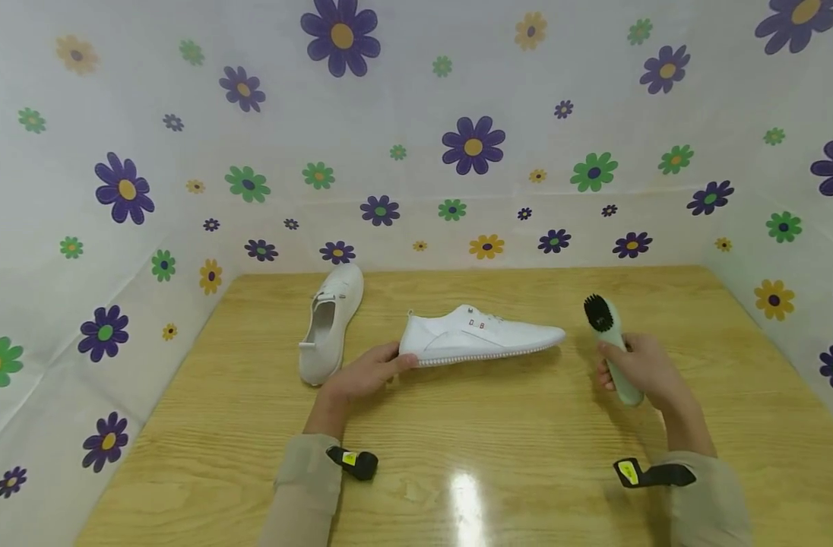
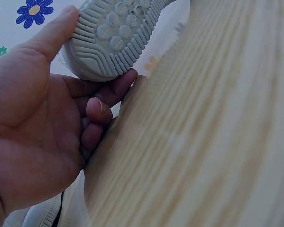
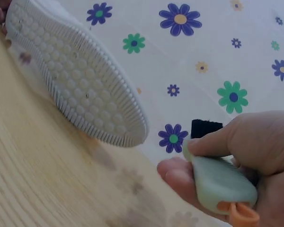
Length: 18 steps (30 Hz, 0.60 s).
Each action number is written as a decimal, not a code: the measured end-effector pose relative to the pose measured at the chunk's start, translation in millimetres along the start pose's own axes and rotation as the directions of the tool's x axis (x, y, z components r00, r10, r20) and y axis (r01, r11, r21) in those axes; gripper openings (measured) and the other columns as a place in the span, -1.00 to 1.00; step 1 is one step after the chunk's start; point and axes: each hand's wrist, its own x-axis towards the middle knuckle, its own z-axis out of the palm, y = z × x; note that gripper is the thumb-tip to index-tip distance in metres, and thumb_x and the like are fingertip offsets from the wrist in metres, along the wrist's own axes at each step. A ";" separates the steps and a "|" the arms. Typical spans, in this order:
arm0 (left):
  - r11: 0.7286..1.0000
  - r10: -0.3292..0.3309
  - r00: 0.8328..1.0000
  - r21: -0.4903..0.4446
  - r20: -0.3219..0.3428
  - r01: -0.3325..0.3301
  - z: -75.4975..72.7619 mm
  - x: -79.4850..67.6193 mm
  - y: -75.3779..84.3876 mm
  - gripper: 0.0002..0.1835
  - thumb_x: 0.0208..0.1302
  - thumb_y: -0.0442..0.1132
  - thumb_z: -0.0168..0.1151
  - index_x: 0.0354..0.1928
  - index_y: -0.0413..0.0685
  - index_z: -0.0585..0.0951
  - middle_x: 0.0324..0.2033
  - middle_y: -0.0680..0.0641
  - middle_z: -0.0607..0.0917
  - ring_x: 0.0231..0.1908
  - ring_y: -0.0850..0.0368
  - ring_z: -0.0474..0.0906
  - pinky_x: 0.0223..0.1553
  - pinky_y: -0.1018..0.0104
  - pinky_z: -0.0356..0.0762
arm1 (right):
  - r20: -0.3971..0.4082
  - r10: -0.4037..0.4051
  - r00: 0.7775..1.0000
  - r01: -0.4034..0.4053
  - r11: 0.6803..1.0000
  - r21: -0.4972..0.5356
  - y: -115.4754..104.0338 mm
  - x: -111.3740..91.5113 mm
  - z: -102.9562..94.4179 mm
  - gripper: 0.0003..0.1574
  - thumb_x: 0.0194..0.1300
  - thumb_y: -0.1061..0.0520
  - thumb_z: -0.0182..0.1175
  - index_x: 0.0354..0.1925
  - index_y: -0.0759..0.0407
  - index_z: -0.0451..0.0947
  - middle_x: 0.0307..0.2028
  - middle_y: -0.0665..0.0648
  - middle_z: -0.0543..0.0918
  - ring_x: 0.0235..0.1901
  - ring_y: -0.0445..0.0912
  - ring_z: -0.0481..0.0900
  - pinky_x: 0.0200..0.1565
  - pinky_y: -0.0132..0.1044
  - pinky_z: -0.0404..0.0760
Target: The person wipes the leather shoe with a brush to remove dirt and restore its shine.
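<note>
My left hand [image 1: 367, 371] grips a white shoe [image 1: 481, 339] by its heel, the toe pointing right. In the left wrist view the thumb and fingers pinch the heel end of the studded sole [image 2: 114, 35]. The right wrist view shows the same sole [image 3: 80, 80] tilted off the wooden surface. Right of the toe, my right hand [image 1: 645, 368] holds a pale green brush [image 1: 619, 353], its black bristles [image 1: 597, 311] at the upper end. An orange loop [image 3: 244, 215] hangs from the end of the brush handle.
A second white shoe [image 1: 330, 323] rests on the wooden table [image 1: 416, 448] at the left, toe toward the back. Behind and beside the table hangs a white cloth [image 1: 403, 106] with printed flowers.
</note>
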 end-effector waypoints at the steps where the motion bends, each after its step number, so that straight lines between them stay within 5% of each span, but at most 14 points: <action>1: 1.000 0.004 1.000 -0.004 0.002 -0.004 -0.3 -0.2 0.3 -0.32 0.37 0.16 0.00 0.37 -0.09 0.25 0.25 -0.08 0.40 0.23 0.01 0.28 0.26 -0.02 0.18 | -0.002 -0.016 1.000 0.016 0.999 0.038 -1.9 0.9 0.3 -0.47 0.49 0.03 -0.10 -0.08 0.59 0.30 -0.44 0.28 0.58 -0.53 -0.08 0.59 -0.41 -0.14 0.63; 9: 0.999 -0.018 1.000 -0.028 0.013 0.019 -0.3 -1.8 2.7 -0.36 0.42 0.09 -0.05 0.40 -0.09 0.20 0.28 -0.13 0.36 0.26 -0.06 0.24 0.22 -0.09 0.21 | -0.065 -0.096 0.993 0.099 0.995 0.032 -17.3 -4.1 0.6 -0.48 0.53 -0.05 -0.29 -0.11 0.44 0.25 -0.44 0.23 0.43 -0.62 -0.13 0.39 -0.54 -0.20 0.48; 18: 1.000 -0.020 1.000 -0.003 0.019 0.021 -0.8 -8.6 18.4 -0.40 0.46 0.00 -0.08 0.40 -0.19 0.18 0.29 -0.20 0.34 0.26 -0.11 0.24 0.25 -0.08 0.18 | -0.077 -0.160 0.984 0.170 0.975 0.143 -46.0 -12.1 8.8 -0.51 0.47 -0.26 -0.37 -0.02 0.08 0.15 -0.46 0.12 0.20 -0.64 -0.20 0.16 -0.63 -0.31 0.24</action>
